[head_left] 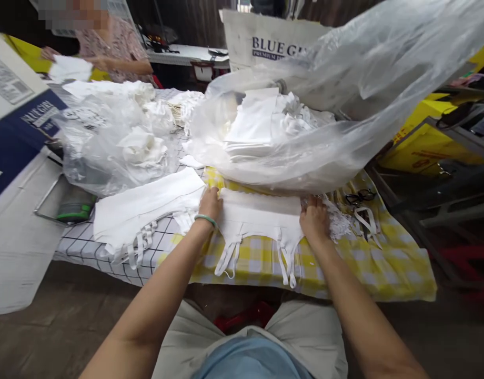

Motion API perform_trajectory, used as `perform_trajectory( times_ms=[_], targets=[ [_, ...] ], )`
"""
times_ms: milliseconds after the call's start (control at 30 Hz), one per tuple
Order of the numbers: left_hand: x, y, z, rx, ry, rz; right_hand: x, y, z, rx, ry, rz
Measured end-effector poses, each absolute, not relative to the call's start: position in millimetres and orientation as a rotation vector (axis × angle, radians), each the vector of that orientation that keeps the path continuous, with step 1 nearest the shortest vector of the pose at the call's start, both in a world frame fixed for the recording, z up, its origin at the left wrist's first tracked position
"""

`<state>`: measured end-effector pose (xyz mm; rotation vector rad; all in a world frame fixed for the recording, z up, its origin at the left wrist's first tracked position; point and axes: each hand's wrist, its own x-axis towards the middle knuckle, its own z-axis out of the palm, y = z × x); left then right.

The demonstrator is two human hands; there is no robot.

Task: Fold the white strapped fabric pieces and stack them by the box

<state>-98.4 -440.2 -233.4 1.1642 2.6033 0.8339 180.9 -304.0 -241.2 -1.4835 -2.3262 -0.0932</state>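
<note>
A white camisole top [261,210] lies flat before me, its straps pointing toward my body. My left hand [211,204] is closed on its left edge, with a pale green bangle on the wrist. At the opposite edge, my right hand [314,217] is closed on the cloth, fingers curled and partly hidden. A stack of similar white tops [147,210] lies to the left, straps hanging toward the table edge. White lace trim [340,221] sits just right of my right hand.
A large clear plastic bag [305,168] holds more folded white garments [253,121]. Another plastic bag [96,152] lies at left. Black-handled scissors [360,198] rest at right on the yellow checked cloth [387,268]. Cardboard boxes [17,121] flank the table; a co-worker [116,58] handles white cloth across it.
</note>
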Motion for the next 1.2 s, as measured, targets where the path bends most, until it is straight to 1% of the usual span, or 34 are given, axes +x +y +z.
perform_trajectory(
  times_ms=[67,100,167,233,300,400,467,533,667,867,1067,1200],
  targets=[
    [-99,-460,-229,1.293,2.583,0.97,164,-319,-231,-1.343,-2.345,-0.073],
    [-104,-474,-226,1.348,2.565,1.057,148,-329,-226,-1.206,-2.388,-0.008],
    [-125,-508,-219,1.348,2.591,1.223,105,-351,-219,-0.863,-2.493,0.227],
    [-162,-548,-210,1.17,2.78,1.294,47,-370,-215,-0.559,-2.56,0.482],
    [-208,-592,-205,0.855,3.05,1.202,-18,-381,-215,-0.41,-2.601,0.612],
    [-265,-646,-207,0.446,3.207,0.887,-110,-380,-217,-0.501,-2.652,0.561],
    [-287,-666,-214,0.362,3.151,0.751,-156,-372,-219,-0.66,-2.67,0.481],
    [-296,-671,-223,0.353,3.099,0.708,-187,-365,-221,-0.789,-2.678,0.435],
    [-303,-658,-235,0.4,3.123,0.681,-208,-363,-228,-0.877,-2.706,0.396],
    [-314,-642,-231,0.443,3.198,0.564,-201,-372,-233,-0.643,-2.689,0.071],
    [-323,-640,-226,0.453,3.249,0.637,-193,-364,-233,-0.567,-2.668,0.211],
    [-328,-638,-223,0.382,3.16,0.76,-189,-360,-236,-0.425,-2.656,0.28]
  ],
)
